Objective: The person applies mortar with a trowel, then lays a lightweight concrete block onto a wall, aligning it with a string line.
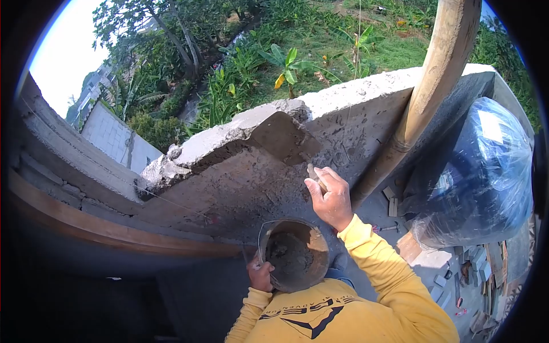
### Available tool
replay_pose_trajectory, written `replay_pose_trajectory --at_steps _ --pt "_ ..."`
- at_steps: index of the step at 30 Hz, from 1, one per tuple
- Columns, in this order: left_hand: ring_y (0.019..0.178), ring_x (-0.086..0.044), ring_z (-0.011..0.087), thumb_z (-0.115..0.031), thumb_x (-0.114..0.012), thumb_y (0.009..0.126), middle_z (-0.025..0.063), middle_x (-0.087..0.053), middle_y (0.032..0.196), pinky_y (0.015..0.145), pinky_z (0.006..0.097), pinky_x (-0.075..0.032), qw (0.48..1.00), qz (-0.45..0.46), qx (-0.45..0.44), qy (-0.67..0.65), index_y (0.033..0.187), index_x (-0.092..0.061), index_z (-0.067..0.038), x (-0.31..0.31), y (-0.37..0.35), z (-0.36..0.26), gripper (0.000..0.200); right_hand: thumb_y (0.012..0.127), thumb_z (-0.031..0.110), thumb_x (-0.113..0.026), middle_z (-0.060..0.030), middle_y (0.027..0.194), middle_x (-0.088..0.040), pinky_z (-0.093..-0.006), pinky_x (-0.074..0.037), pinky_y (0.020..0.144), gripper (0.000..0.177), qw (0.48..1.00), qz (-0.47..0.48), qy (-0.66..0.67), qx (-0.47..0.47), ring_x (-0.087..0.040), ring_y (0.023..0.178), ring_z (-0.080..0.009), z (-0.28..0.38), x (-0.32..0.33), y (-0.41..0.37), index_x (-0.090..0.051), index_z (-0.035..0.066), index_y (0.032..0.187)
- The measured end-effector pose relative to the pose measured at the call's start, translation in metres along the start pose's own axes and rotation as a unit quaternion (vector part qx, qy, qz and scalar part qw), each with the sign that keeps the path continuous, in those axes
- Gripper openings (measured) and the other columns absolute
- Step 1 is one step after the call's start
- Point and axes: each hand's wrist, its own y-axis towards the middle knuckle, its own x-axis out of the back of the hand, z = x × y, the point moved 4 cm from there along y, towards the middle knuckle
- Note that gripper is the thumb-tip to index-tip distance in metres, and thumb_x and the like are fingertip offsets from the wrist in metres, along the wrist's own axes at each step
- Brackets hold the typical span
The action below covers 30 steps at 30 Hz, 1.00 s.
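Pressing grey mortar onto the rough concrete parapet wall (229, 183) looks to be the step in hand. The person's right hand (329, 200) is raised and closed around the handle of a flat steel plastering trowel (283, 140). The trowel's blade lies against the wall face just under the crumbling top edge, where a thick ridge of fresh mortar overhangs. The left hand (260, 275) is low by the chest, its fingers clamped on the near rim of a round, mortar-caked metal bucket (321, 260). The bucket is held up below the trowel and is partly filled with wet grey mortar (289, 257).

A thick bamboo pole (434, 74) leans against the wall just right of the raised hand. A bulging blue plastic sack (480, 171) sits beyond the pole.

Judging from the uneven patch around the blade, the coat here is not yet smooth. The next move calls for a firm, even sweep with the blade kept flat, so the mortar beds in and does not slump off the edge. The bucket should be kept level beneath to catch droppings, and the right elbow kept clear of the pole.
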Motion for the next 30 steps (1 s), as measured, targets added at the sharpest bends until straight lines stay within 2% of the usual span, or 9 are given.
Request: replay_pose_trajectory --at_steps 4,9,12,14,16,19,22,24,30 --pt "0.1 -0.064 0.0151 0.003 -0.054 0.071 0.0073 -0.072 0.116 0.089 0.0256 -0.05 1.0 0.006 -0.003 0.016 0.136 -0.065 0.009 -0.017 -0.002 -0.005 0.066 0.096 0.014 -0.073 -0.0249 0.101 -0.071 -0.0443 -0.057 0.078 0.028 1.0 -0.01 -0.004 -0.021 -0.071 0.089 -0.0427 -0.034 0.016 -0.008 -0.071 -0.009 0.111" --pt "0.101 -0.064 0.0159 0.002 -0.054 0.071 0.0073 -0.072 0.117 0.09 0.0254 -0.05 0.999 0.022 -0.011 0.03 0.134 -0.066 0.009 -0.031 -0.005 -0.01 0.064 0.097 0.017 -0.073 -0.0252 0.1 -0.073 -0.0416 -0.057 0.081 0.028 0.985 0.024 0.065 -0.16 -0.072 0.089 -0.0422 -0.06 0.029 -0.04 -0.072 -0.008 0.108" --pt "0.1 -0.064 0.0154 0.003 -0.053 0.072 0.0071 -0.072 0.116 0.09 0.0256 -0.05 0.999 0.027 0.024 -0.006 0.134 -0.066 0.009 -0.036 -0.003 -0.013 0.063 0.096 0.017 -0.074 -0.0238 0.097 -0.073 -0.0424 -0.056 0.08 0.026 0.989 0.077 -0.025 -0.124 -0.071 0.088 -0.0422 -0.051 0.059 -0.055 -0.072 -0.007 0.106" --pt "0.096 -0.063 0.0132 0.001 -0.055 0.077 0.0093 -0.071 0.124 0.077 0.0249 -0.052 0.998 0.056 -0.032 0.012 0.14 -0.062 0.009 -0.03 0.007 0.0 0.064 0.094 0.021 -0.073 -0.0211 0.093 -0.07 -0.0477 -0.053 0.075 0.027 0.98 0.157 -0.063 -0.109 -0.068 0.085 -0.0435 -0.033 0.079 -0.064 -0.067 -0.004 0.101" --pt "0.097 -0.062 0.0131 0.001 -0.055 0.077 0.0102 -0.071 0.123 0.078 0.0249 -0.052 0.998 0.066 0.01 0.004 0.139 -0.063 0.01 -0.029 0.007 -0.005 0.063 0.094 0.025 -0.073 -0.0178 0.091 -0.069 -0.0487 -0.053 0.073 0.026 0.934 0.294 -0.16 -0.121 -0.069 0.086 -0.0404 -0.021 0.092 -0.084 -0.067 0.0 0.099" --pt "0.099 -0.062 0.0128 0.0 -0.057 0.076 0.0116 -0.071 0.123 0.08 0.0248 -0.052 0.998 0.068 -0.014 -0.012 0.135 -0.065 0.011 -0.036 0.01 -0.015 0.061 0.09 0.021 -0.071 -0.0136 0.086 -0.066 -0.0454 -0.053 0.069 0.018 0.882 0.375 -0.286 -0.02 -0.07 0.082 -0.0341 -0.015 0.089 -0.127 -0.068 0.003 0.094" --pt "0.117 -0.062 0.0179 0.004 -0.053 0.073 0.0121 -0.068 0.133 0.1 0.0264 -0.047 0.993 0.108 -0.007 0.049 0.137 -0.063 0.011 -0.04 0.008 -0.022 0.065 0.084 0.016 -0.068 -0.0102 0.082 -0.063 -0.0399 -0.053 0.064 0.012 0.848 0.312 -0.418 0.094 -0.07 0.079 -0.0276 -0.012 0.057 -0.152 -0.067 0.005 0.089" --pt "0.107 -0.062 0.0156 0.001 -0.056 0.075 0.0126 -0.07 0.127 0.091 0.026 -0.05 0.986 0.12 -0.071 0.091 0.133 -0.064 0.013 -0.04 0.011 -0.019 0.059 0.082 0.013 -0.065 -0.0106 0.083 -0.063 -0.0372 -0.055 0.064 0.012 0.81 0.363 -0.459 0.048 -0.07 0.077 -0.0271 -0.009 0.023 -0.162 -0.069 0.003 0.089" --pt "0.113 -0.063 0.0186 0.001 -0.056 0.074 0.0158 -0.069 0.131 0.099 0.0276 -0.049 0.99 0.129 -0.032 0.049 0.132 -0.064 0.014 -0.032 0.007 -0.028 0.06 0.083 0.016 -0.068 -0.0155 0.091 -0.069 -0.0429 -0.058 0.067 0.019 0.83 0.45 -0.328 0.024 -0.074 0.081 -0.0304 0.004 0.018 -0.207 -0.071 0.001 0.094"
